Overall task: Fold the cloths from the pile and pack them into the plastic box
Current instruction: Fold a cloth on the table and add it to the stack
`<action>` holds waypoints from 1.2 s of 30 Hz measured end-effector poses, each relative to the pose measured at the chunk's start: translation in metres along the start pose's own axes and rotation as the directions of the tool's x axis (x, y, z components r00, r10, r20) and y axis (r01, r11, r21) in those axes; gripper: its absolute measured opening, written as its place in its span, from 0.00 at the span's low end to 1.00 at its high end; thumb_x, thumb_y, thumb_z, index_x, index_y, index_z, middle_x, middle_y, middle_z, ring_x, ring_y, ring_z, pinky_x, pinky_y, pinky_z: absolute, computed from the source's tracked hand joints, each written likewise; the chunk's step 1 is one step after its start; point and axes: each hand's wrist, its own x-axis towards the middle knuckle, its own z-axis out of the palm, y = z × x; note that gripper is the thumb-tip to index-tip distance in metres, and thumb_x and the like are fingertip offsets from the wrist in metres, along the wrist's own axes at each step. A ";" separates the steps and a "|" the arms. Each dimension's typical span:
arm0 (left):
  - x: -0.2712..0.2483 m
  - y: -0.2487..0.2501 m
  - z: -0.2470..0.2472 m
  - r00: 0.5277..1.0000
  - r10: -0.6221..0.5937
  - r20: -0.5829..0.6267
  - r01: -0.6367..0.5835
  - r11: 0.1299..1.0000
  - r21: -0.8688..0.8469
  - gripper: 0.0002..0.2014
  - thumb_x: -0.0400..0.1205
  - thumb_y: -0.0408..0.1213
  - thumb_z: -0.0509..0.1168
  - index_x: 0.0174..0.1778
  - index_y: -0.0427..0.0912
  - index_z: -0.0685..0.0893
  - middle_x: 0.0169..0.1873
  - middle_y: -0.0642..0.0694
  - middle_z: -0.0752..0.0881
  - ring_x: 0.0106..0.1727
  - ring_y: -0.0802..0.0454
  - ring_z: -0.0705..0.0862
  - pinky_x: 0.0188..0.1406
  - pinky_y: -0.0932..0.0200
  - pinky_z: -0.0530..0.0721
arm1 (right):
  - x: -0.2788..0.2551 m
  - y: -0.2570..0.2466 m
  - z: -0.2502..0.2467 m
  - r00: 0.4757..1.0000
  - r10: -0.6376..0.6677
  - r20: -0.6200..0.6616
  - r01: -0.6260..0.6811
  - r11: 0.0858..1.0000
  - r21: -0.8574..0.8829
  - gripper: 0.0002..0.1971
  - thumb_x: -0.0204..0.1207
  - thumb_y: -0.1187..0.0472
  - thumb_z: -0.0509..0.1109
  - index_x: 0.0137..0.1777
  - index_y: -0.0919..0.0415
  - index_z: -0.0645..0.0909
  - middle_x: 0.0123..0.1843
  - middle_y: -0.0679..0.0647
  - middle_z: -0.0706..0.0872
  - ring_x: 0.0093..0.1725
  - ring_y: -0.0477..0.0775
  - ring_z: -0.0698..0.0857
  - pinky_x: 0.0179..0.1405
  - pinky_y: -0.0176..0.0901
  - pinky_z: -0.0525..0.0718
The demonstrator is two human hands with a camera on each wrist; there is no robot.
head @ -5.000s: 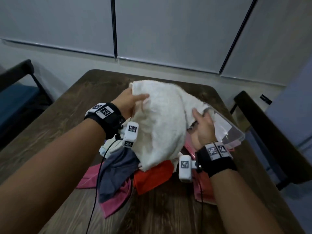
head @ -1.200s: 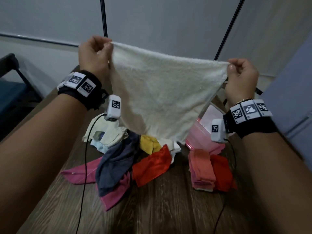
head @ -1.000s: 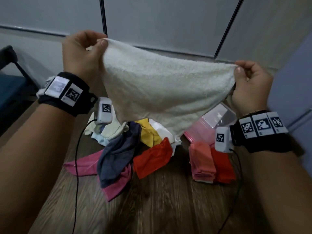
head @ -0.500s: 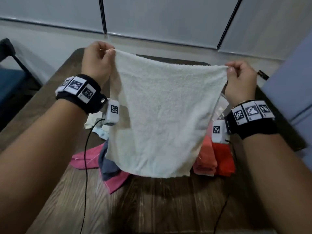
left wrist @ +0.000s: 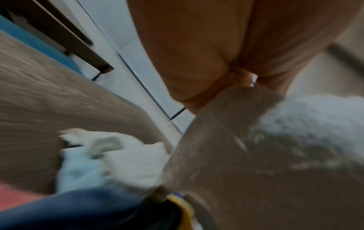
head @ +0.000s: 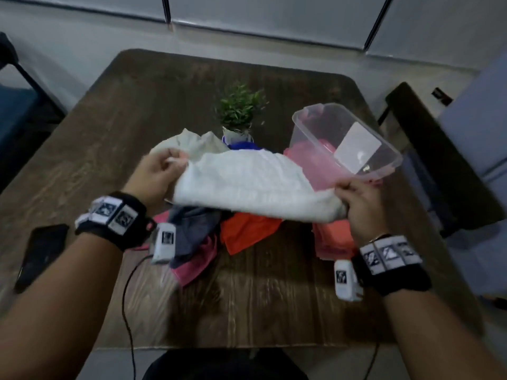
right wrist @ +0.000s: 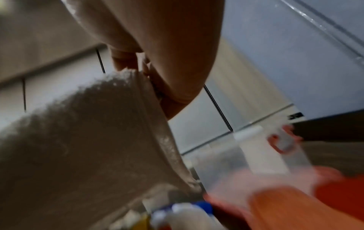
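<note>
On the far left of the dark wooden table [head: 115,111], a flat black phone [head: 41,253] lies by itself, well apart from the work.

Next comes the left hand [head: 156,176]. Its thumb and fingers pinch one corner of the fluffy white towel cloth [head: 247,185]. The left wrist view is blurry, but it shows the same pinch at the cloth's corner [left wrist: 246,93].

The white cloth hangs between both hands, just above the messy pile of coloured cloths [head: 208,237]. A grey-blue one, a pink one and an orange one peek out under it. Behind the pile stands a small green plant in a white pot [head: 238,111].

To fold well, the person should keep both corners pulled apart so the top edge is straight. Then the cloth should go down on a bare bit of table, not on the pile, or it may get lumpy. The corners should meet neatly before anyone lets go.

On the right, the right hand [head: 362,204] pinches the other corner with curled fingers. Under it sits a neat stack of folded pink and red cloths [head: 332,242].

Last on the right is the clear plastic box [head: 356,160], tipped on its side and resting against a pink cloth. It likely needs to stand flat before packing.
</note>
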 end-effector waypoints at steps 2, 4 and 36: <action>-0.022 -0.039 0.002 0.969 -0.149 0.195 0.115 0.978 0.176 0.06 0.83 0.34 0.67 0.41 0.47 0.85 0.29 0.56 0.82 0.28 0.62 0.76 0.27 0.67 0.74 | -0.020 0.039 0.004 0.988 0.121 0.095 -0.111 0.989 -0.099 0.13 0.66 0.70 0.68 0.29 0.53 0.88 0.31 0.57 0.87 0.35 0.49 0.82 0.38 0.37 0.78; -0.038 -0.067 -0.002 0.909 -0.254 0.331 0.170 0.949 0.264 0.05 0.82 0.39 0.68 0.41 0.49 0.87 0.32 0.52 0.85 0.34 0.57 0.80 0.36 0.60 0.78 | -0.037 0.065 0.004 0.955 0.242 0.172 -0.204 0.956 -0.211 0.12 0.60 0.63 0.66 0.29 0.48 0.89 0.34 0.74 0.85 0.36 0.56 0.79 0.40 0.44 0.74; -0.028 -0.121 0.079 0.752 -0.355 0.556 -0.284 0.586 0.759 0.17 0.66 0.58 0.76 0.43 0.52 0.87 0.44 0.55 0.84 0.47 0.52 0.81 0.45 0.58 0.80 | -0.046 0.175 0.057 0.717 0.437 0.543 0.214 0.603 -0.768 0.20 0.60 0.50 0.82 0.51 0.49 0.83 0.51 0.44 0.80 0.51 0.49 0.80 0.53 0.43 0.80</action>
